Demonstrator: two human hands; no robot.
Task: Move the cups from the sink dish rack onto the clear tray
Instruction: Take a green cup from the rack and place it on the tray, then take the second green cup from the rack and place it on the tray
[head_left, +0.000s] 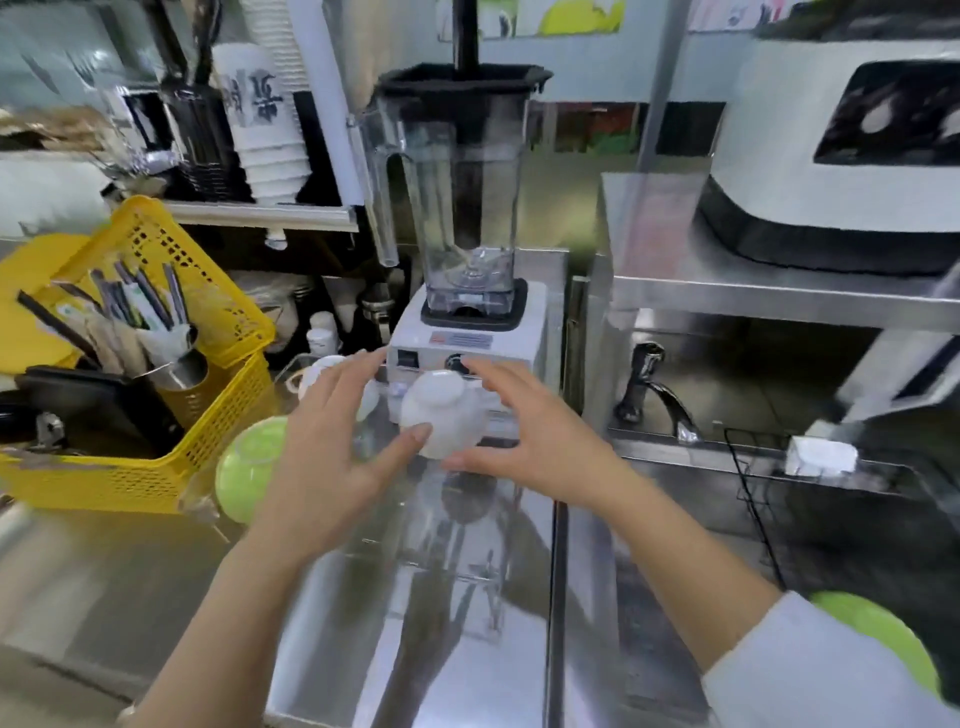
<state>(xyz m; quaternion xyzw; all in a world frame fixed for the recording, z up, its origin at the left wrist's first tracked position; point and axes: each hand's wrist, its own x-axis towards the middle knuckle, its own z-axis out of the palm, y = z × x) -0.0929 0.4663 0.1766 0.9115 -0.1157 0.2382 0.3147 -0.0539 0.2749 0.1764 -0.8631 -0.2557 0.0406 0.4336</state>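
Note:
A white cup (441, 410) stands upside down on the clear tray (395, 558) in front of the blender. My left hand (332, 457) is spread open at its left, thumb tip touching the cup's side. On the cup's right, my right hand (524, 436) is also spread, thumb low by the rim. A second white cup (319, 371) sits behind my left fingers, partly hidden. A green cup (244, 467) lies upside down at the tray's left. The black wire dish rack (753, 499) hangs in the sink at the right, with a green cup (878, 639) near my right sleeve.
A blender (467, 249) stands directly behind the tray. A yellow basket (208, 415) with straws and a metal cup sits to the left. A black faucet (654, 395) rises over the sink at the right. A white machine (831, 171) occupies the steel shelf above.

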